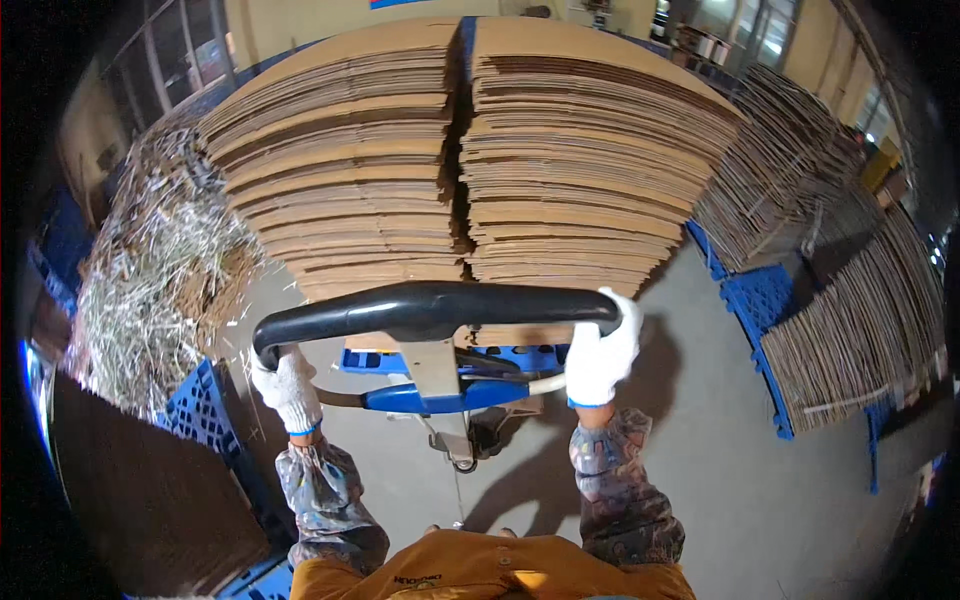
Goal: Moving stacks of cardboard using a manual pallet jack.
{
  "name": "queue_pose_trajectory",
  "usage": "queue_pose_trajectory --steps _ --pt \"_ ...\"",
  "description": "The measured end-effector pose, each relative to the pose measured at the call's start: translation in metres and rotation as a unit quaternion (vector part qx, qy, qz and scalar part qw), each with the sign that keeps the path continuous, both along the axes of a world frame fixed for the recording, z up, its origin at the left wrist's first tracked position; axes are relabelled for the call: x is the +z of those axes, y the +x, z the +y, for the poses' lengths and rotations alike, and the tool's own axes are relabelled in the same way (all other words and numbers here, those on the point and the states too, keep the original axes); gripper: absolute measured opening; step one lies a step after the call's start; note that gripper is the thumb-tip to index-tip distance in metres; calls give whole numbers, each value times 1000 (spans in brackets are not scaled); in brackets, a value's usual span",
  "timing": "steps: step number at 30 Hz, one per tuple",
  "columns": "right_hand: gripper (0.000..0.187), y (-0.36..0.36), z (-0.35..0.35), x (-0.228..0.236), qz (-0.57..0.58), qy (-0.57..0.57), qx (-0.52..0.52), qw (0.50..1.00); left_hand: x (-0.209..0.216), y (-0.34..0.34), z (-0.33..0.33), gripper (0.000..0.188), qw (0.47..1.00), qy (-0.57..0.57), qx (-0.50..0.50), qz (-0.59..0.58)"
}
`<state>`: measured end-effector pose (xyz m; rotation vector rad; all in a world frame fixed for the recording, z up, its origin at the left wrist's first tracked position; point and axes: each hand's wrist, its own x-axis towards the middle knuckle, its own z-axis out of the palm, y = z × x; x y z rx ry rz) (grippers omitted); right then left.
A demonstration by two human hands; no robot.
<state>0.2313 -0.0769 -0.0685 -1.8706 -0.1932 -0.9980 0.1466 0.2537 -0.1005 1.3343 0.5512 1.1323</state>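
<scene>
The black handle of the pallet jack is located on the person's side of the cardboard stacks. Its long axis runs left to right, crosswise before the stacks; both ends curve toward the person, away from the stacks. The left hand, gloved, grasps the left end; the right hand, gloved, is wrapped around the right end. The bar spans between the two grips. The left fingertips appear curled under, though largely hidden.

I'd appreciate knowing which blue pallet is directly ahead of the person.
The middle pallet, beneath the tall cardboard stacks; the other pallets lie left and right.
</scene>
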Motion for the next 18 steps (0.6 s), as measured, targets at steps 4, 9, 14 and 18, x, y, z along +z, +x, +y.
queue_pose_trajectory --steps 4,9,14,18 --pt "30 40 7 -1 13 41 -8 999 11 -16 -38 15 998 -20 56 27" --pt "36 107 31 -12 -16 87 39 995 11 -28 -53 20 995 16 94 43" --pt "27 152 44 -15 64 541 241 803 0 -47 -73 23 994 62 66 56" --pt "22 171 74 -6 59 574 288 764 9 -52 -73 22 996 73 21 47"
